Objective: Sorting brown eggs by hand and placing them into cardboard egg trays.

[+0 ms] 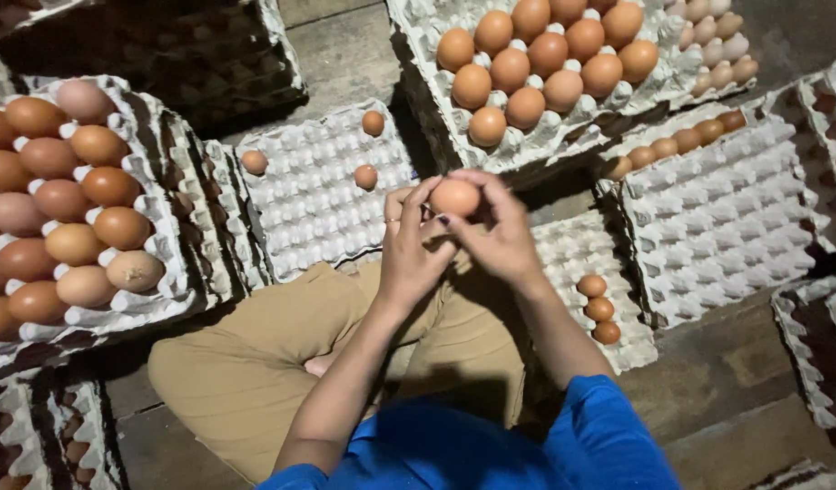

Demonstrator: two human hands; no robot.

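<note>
At frame centre, the left hand and right hand pinch one brown egg between fingertips, raised as if for inspection (trays ring the seated person); a nearly empty grey tray lies just beyond, upper centre-left.

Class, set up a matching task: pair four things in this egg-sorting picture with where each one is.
Things:
1. egg in both hands
2. tray with three scattered eggs
3. tray with a column of three eggs
4. tan trousers

Places:
A. right of the hands
B. on the seated person's legs
C. centre of the picture
D. left of the hands

Pairs: 1-C, 2-D, 3-A, 4-B
</note>
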